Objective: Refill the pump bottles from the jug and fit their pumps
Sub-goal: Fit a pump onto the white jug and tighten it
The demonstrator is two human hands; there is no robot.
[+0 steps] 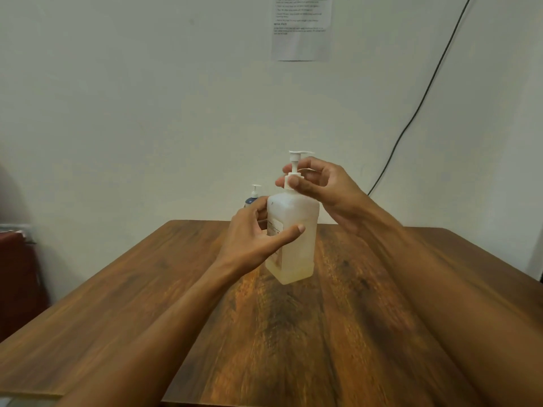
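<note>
Two bare forearms reach forward; the left hand (255,230) curls in a grip, the right hand (320,188) pinches higher.

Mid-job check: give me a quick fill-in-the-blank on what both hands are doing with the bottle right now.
1. The left hand steadies the translucent pump bottle by its ____.
2. The right hand pinches the white pump at its ____.
3. The bottle stands upright on the ____ table.
4. A smaller pump bottle stands ____ the big one, near the wall.

Missing words: body; collar; wooden; behind
</note>
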